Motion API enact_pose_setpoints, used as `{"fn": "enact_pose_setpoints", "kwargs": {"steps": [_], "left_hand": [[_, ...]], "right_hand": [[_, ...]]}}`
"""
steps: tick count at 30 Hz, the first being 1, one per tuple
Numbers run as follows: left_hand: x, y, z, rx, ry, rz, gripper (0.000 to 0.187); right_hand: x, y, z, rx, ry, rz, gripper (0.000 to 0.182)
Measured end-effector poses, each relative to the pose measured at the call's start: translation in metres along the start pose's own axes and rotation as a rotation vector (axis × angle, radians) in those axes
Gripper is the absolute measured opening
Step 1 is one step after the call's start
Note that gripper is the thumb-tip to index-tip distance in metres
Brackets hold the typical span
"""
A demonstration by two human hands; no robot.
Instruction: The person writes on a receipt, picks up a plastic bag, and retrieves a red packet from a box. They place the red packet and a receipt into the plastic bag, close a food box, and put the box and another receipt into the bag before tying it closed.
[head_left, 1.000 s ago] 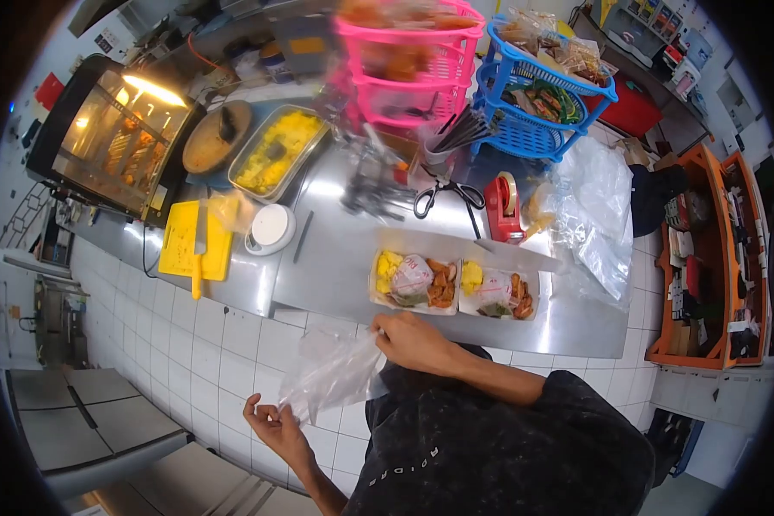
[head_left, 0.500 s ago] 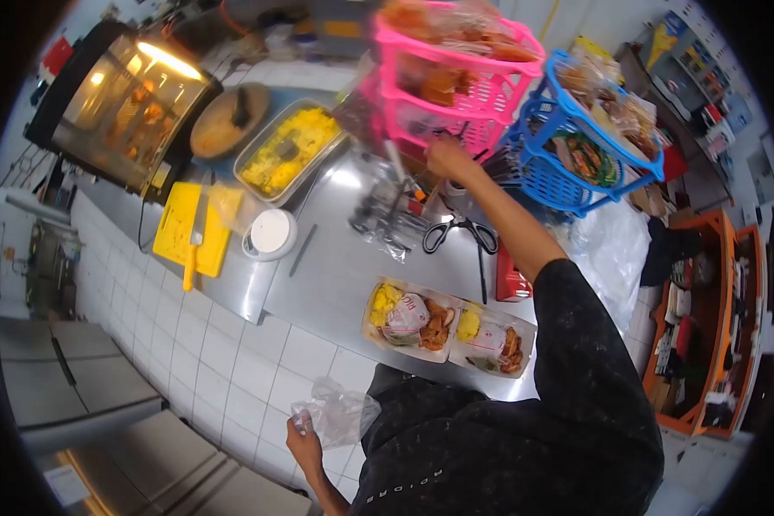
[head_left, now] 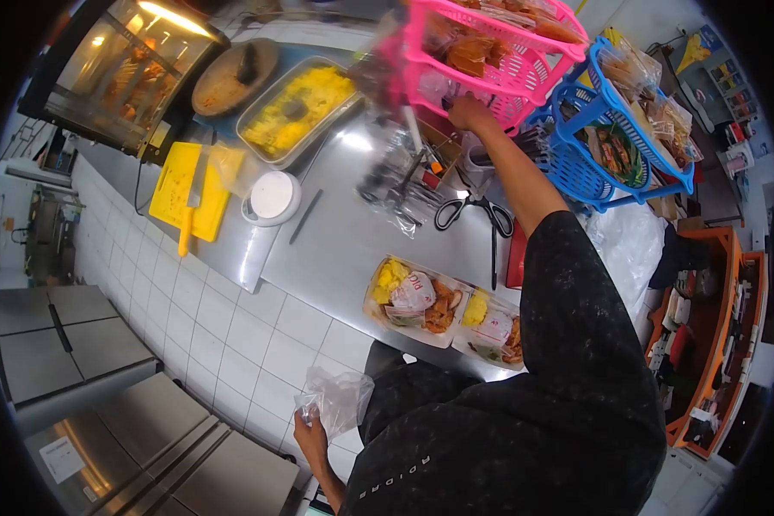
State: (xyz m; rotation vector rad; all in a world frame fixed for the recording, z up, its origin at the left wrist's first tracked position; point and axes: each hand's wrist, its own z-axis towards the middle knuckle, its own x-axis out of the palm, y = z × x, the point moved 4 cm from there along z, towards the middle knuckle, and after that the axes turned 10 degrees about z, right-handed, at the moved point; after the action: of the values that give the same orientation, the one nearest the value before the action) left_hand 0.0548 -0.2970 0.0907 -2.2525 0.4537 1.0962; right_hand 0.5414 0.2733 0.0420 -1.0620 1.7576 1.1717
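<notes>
My left hand is closed on a clear plastic bag, held low over the floor in front of the table. My right arm reaches across the table to the pink basket. Curled at the opening of its lower tier, my right hand has something dark by its fingertips, too small to make out. Below that hand are wrapped plastic cutlery, a small cardboard box and black-handled scissors. Near my body sit two open food boxes, the left box and the right box, with yellow rice, a paper-wrapped item and browned meat.
A tray of yellow rice, a stone mortar and a lit display warmer stand at the back left. A knife lies on a yellow cutting board, beside a round white container. Blue baskets stand right.
The view has shifted slightly. My right hand has moved a little further up along the pink basket's lower opening. My left hand still holds the bag.
</notes>
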Motion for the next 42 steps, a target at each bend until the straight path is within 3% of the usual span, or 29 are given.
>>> {"fn": "enact_pose_setpoints", "kwargs": {"steps": [5, 8, 9, 14, 21, 28, 31, 34, 36, 37, 38, 40, 42], "left_hand": [[-0.006, -0.011, 0.010, 0.062, 0.021, 0.034, 0.035], [-0.007, -0.012, 0.020, 0.077, 0.046, 0.000, 0.034], [-0.006, -0.017, 0.023, 0.083, 0.053, -0.010, 0.034], [-0.002, -0.019, 0.030, 0.149, 0.060, -0.047, 0.034], [-0.006, -0.016, 0.035, 0.233, 0.047, -0.032, 0.034], [-0.007, -0.004, 0.043, 0.230, 0.074, -0.004, 0.033], [-0.007, -0.007, 0.046, 0.218, 0.100, 0.021, 0.033], [-0.004, 0.012, 0.062, 0.230, 0.134, 0.055, 0.035], [0.002, 0.013, 0.073, 0.258, 0.144, 0.060, 0.035], [0.003, 0.011, 0.074, 0.274, 0.143, 0.068, 0.036], [0.003, 0.010, 0.075, 0.287, 0.141, 0.078, 0.036], [0.003, -0.001, 0.073, 0.271, 0.164, 0.111, 0.038], [0.003, -0.011, 0.076, 0.287, 0.203, 0.144, 0.040]], "right_hand": [[-0.015, 0.024, -0.040, -0.153, -0.104, 0.008, 0.043], [-0.029, 0.058, -0.116, -0.373, -0.284, 0.140, 0.030], [-0.035, 0.069, -0.145, -0.349, -0.307, 0.135, 0.027], [0.012, 0.057, -0.187, -0.349, -0.069, 0.054, 0.026], [0.066, 0.058, -0.187, -0.465, 0.030, 0.340, 0.026], [0.057, 0.094, -0.222, -0.472, 0.154, 0.337, 0.022], [0.030, 0.093, -0.242, -0.653, 0.154, 0.277, 0.025], [-0.037, 0.056, -0.302, -0.520, 0.300, 0.266, 0.028], [-0.079, -0.002, -0.337, -0.490, 0.170, 0.405, 0.031], [-0.112, -0.026, -0.368, -0.233, 0.134, 0.504, 0.031], [-0.093, -0.097, -0.359, -0.290, -0.121, 0.573, 0.031], [-0.079, -0.216, -0.381, 0.020, -0.399, 0.660, 0.034], [-0.059, -0.287, -0.420, 0.544, -0.568, 0.787, 0.040]]}}
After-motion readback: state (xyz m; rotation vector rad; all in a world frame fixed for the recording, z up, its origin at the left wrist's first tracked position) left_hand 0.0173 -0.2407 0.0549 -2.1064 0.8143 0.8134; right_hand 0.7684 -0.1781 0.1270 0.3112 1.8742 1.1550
